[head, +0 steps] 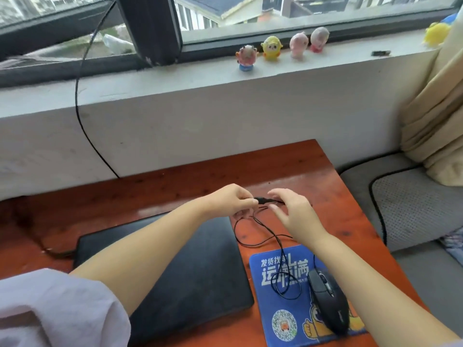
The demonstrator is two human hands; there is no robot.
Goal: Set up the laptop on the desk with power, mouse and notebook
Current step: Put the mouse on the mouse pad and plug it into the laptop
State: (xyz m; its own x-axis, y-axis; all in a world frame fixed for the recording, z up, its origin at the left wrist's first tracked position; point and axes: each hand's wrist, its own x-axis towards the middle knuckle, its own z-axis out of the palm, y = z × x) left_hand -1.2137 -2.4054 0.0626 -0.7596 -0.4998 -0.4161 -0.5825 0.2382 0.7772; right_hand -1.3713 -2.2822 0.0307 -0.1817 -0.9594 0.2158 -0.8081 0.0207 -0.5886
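A closed black laptop point(190, 266) lies flat on the reddish wooden desk point(175, 191). A power cable point(53, 252) is plugged in at its left edge. To its right a black wired mouse point(328, 300) rests on a blue mouse pad point(283, 316). The mouse's thin black cord point(265, 234) loops across pad and desk. My left hand point(231, 200) pinches the cord's plug end above the desk behind the laptop. My right hand point(295, 212) hovers just right of the plug, fingers spread, touching the cord lightly if at all. No notebook is in view.
A white sill behind the desk holds several small toy figures point(271, 48). A black cable point(82, 101) hangs from the window down behind the desk. A grey cushioned seat point(413, 204) and a beige curtain point(436, 116) stand to the right.
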